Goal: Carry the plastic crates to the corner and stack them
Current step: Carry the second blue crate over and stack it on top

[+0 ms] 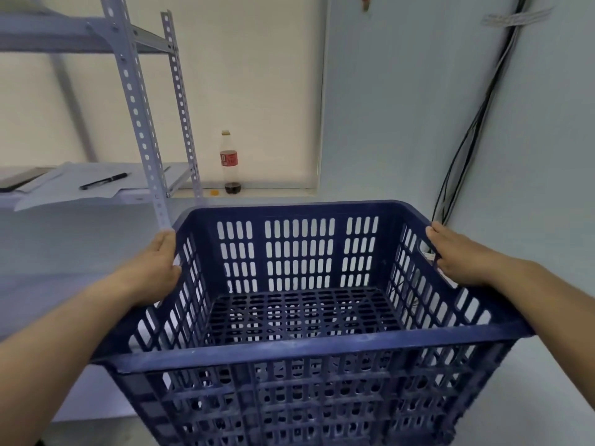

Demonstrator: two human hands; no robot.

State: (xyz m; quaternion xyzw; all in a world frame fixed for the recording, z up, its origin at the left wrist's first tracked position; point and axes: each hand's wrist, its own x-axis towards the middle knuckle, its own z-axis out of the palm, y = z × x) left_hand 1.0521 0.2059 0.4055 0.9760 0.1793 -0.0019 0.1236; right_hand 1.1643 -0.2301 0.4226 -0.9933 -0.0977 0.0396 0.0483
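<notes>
A dark blue slotted plastic crate [299, 346] fills the lower middle of the head view, held up in front of me with its open top toward me and nothing inside. My left hand [154, 268] grips its left side wall just under the rim. My right hand [457, 255] grips the right side wall, fingers tucked through the handle slot. Through the slotted floor I cannot tell whether another crate sits below it.
A grey slotted-angle metal shelf [145, 123] stands at the left, with papers and a black pen [103, 181] on its board. A cola bottle [230, 162] stands on the window ledge behind. Black cables [463, 149] run down the right wall into the corner.
</notes>
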